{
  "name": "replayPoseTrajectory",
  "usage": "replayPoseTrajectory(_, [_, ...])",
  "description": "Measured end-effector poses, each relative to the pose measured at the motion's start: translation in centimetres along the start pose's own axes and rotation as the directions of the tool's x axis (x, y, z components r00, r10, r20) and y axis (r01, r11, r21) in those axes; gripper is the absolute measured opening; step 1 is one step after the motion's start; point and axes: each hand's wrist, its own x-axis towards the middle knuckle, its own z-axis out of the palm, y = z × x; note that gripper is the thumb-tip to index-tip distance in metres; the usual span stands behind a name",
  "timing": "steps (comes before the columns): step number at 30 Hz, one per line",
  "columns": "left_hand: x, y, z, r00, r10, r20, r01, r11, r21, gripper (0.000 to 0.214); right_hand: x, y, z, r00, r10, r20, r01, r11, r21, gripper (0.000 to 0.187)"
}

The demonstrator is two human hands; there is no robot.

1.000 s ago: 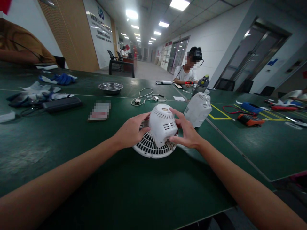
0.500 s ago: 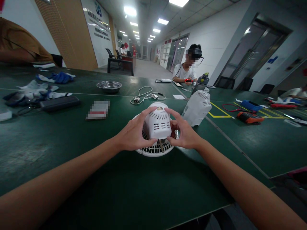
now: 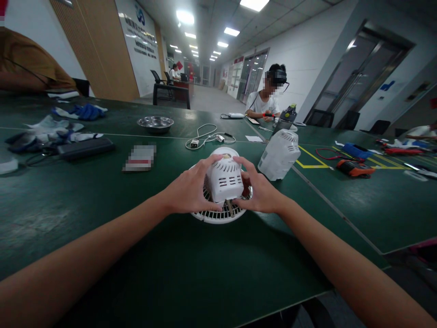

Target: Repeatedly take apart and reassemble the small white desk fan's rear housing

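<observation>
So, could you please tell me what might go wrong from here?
The white vented housing could slip between the bare left hand and right hand cupping it. The left thumb, low by the round grille, might get pinched. The white case near the right hand could be knocked over.

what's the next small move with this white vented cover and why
Probably ease the vented motor cover slightly to check the brownish strip at its near edge: the strip pokes out below the cover, over the fan grille, and might get pinched. The left hand and right hand grip opposite sides, so a small, even adjustment seems manageable.
</observation>
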Motion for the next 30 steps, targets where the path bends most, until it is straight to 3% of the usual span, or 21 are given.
replayPoseTrajectory(7, [-0.1, 0.3, 0.2, 0.999, 0.016, -0.046, -0.016, 1.000, 0.005, 0.113, 0.1, -0.2, 0.0, 1.000, -0.008, -0.020, 0.008, 0.999, -0.032, 0.104])
replayPoseTrajectory(12, [-0.3, -1.3, 1.1, 0.991, 0.069, -0.112, -0.059, 0.994, 0.090, 0.121, 0.0, -0.3, -0.7, 0.999, 0.035, -0.019, -0.037, 0.994, -0.099, 0.104])
replayPoseTrajectory(15, [-0.5, -2.3, 1.2, 0.993, 0.041, -0.111, -0.028, 0.992, 0.125, 0.106, 0.2, 0.5, -1.4, 0.997, 0.056, -0.061, -0.067, 0.976, -0.207, 0.103])
replayPoseTrajectory(19, [-0.7, -3.1, 1.0, 0.977, -0.090, -0.192, 0.108, 0.991, 0.085, 0.075, 0.3, 2.2, -2.1, 0.982, 0.083, -0.170, -0.131, 0.947, -0.293, 0.099])
replayPoseTrajectory(22, [-0.7, -3.7, 1.0, 0.935, -0.243, -0.259, 0.247, 0.969, -0.016, 0.067, 0.1, 3.0, -2.3, 0.963, 0.070, -0.261, -0.122, 0.974, -0.190, 0.093])
replayPoseTrajectory(26, [-0.6, -4.2, 1.0, 0.905, -0.369, -0.214, 0.354, 0.929, -0.106, 0.065, -0.1, 2.8, -1.8, 0.962, -0.006, -0.272, -0.006, 0.999, -0.043, 0.083])
replayPoseTrajectory(30, [-0.6, -4.3, 1.0, 0.879, -0.428, -0.211, 0.408, 0.903, -0.133, 0.065, 0.1, 2.1, -1.0, 0.971, 0.041, -0.238, -0.082, 0.982, -0.168, 0.105])
